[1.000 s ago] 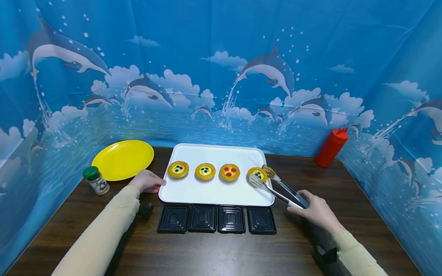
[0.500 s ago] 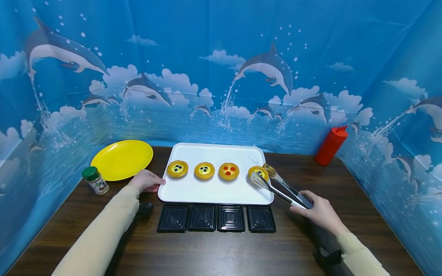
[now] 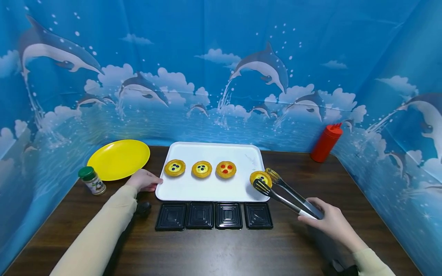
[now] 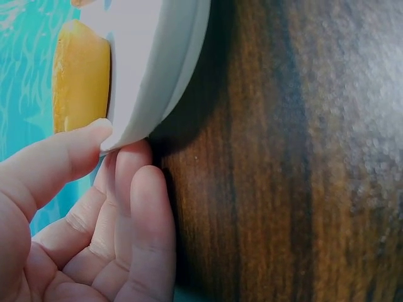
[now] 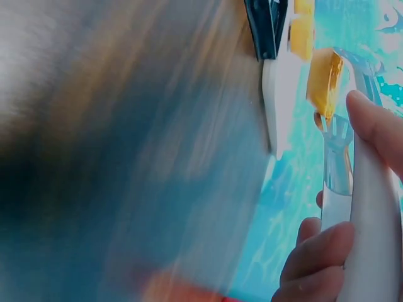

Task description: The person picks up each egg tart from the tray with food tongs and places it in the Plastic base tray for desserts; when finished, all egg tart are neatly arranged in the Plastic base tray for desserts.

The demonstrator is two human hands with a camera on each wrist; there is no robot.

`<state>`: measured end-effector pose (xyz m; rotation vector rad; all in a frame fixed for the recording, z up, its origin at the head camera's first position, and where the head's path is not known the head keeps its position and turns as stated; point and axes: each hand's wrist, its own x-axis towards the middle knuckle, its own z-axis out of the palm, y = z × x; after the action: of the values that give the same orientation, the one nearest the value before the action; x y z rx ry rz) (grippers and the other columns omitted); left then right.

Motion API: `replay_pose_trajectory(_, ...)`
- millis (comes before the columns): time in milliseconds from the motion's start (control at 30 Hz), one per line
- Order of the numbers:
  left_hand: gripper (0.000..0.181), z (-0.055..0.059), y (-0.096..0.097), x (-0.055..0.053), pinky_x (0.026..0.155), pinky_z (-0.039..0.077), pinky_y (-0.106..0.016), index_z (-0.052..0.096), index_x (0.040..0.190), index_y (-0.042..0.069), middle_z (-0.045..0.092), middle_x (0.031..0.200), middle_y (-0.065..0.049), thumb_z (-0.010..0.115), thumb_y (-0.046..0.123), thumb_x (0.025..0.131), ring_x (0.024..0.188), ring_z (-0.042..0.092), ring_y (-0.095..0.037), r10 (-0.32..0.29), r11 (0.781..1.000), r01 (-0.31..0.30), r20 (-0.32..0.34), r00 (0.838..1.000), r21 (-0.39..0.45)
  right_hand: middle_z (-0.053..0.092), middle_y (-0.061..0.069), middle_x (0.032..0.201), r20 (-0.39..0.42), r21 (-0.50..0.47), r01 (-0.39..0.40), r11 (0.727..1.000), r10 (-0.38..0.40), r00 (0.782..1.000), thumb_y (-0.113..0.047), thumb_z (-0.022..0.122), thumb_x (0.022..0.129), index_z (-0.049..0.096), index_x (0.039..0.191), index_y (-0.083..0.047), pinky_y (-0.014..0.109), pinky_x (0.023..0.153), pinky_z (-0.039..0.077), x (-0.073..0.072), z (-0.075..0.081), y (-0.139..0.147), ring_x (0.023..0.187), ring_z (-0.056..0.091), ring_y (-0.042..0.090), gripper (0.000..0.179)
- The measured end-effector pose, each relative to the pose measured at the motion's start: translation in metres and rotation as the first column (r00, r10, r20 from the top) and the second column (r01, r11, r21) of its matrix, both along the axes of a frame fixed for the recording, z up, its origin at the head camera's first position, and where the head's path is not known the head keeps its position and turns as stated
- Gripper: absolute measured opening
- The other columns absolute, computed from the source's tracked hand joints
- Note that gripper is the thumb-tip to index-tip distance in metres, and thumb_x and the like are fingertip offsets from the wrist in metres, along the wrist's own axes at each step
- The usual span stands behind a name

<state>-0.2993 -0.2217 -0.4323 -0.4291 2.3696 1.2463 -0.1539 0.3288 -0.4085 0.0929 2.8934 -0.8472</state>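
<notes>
My right hand grips a pair of metal tongs, whose ends are around a blueberry-topped egg tart. In the right wrist view this tart is raised off the tray, beyond my thumb. My left hand pinches the left edge of a white tray, thumb on top and fingers underneath, as the left wrist view shows. On the tray sit two blueberry tarts, one at the left and another beside it, and a red-topped tart.
Several black square plastic trays line the white tray's front edge. A yellow plate and a green-capped spice jar stand at the left. At the back right is a red squeeze bottle. A dolphin-print curtain hangs behind the wooden table.
The tongs and the tart between them have lifted and moved slightly right, to the tray's right edge. My left hand keeps its hold on the tray. The head view has shifted a little.
</notes>
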Motion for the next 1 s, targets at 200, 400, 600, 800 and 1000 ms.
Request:
replay_pose_trajectory(200,0.041,0.001,0.001,-0.001,0.066,0.054,-0.021,0.060,0.116,-0.010,0.068,0.079,-0.006,0.067,0.021,0.090,0.066,0.062,-0.014,-0.007,1.000,0.007,-0.004,1.000,0.003,0.060,0.010,0.095,0.009,0.022,0.014,1.000,-0.014,1.000,-0.050,0.075,0.075,0.052,0.129,-0.006,0.029,0.060,0.045,0.020,-0.004,0.004,0.078,0.052,0.020,0.073)
replay_pose_trajectory(400,0.040,0.001,0.003,-0.001,0.066,0.054,-0.020,0.061,0.115,-0.010,0.067,0.078,-0.005,0.066,0.021,0.090,0.065,0.062,-0.014,-0.010,1.000,0.010,-0.012,1.000,0.001,0.060,0.008,0.094,0.033,0.036,0.021,0.999,-0.022,0.999,-0.049,0.075,0.075,0.052,0.130,-0.008,0.028,0.059,0.043,0.035,-0.011,0.010,0.078,0.051,0.019,0.073)
replay_pose_trajectory(600,0.041,0.001,0.002,0.001,0.067,0.054,-0.020,0.061,0.115,-0.010,0.068,0.078,-0.006,0.067,0.022,0.089,0.066,0.062,-0.014,-0.012,1.000,0.012,-0.012,1.000,0.005,0.060,0.006,0.095,0.032,0.042,0.000,0.999,-0.001,0.999,-0.047,0.076,0.075,0.053,0.130,-0.008,0.026,0.058,0.040,0.050,-0.017,0.011,0.076,0.051,0.017,0.072)
replay_pose_trajectory(800,0.040,-0.003,0.000,0.002,0.066,0.055,-0.021,0.061,0.114,-0.010,0.068,0.077,-0.005,0.067,0.021,0.089,0.065,0.063,-0.014,-0.003,1.000,0.003,-0.017,1.000,0.019,0.061,0.006,0.103,0.081,0.014,-0.031,0.999,0.029,0.996,-0.046,0.076,0.075,0.053,0.130,-0.008,0.028,0.061,0.044,0.059,-0.022,0.009,0.079,0.052,0.017,0.070)
replay_pose_trajectory(1000,0.040,-0.003,-0.001,0.000,0.066,0.055,-0.022,0.062,0.113,-0.010,0.068,0.076,-0.005,0.068,0.020,0.089,0.065,0.063,-0.014,-0.030,0.999,0.031,-0.023,0.999,0.018,0.061,0.006,0.104,0.126,-0.007,-0.019,1.000,0.020,0.992,-0.045,0.075,0.076,0.052,0.130,-0.007,0.031,0.061,0.045,0.060,-0.027,0.009,0.080,0.054,0.018,0.070)
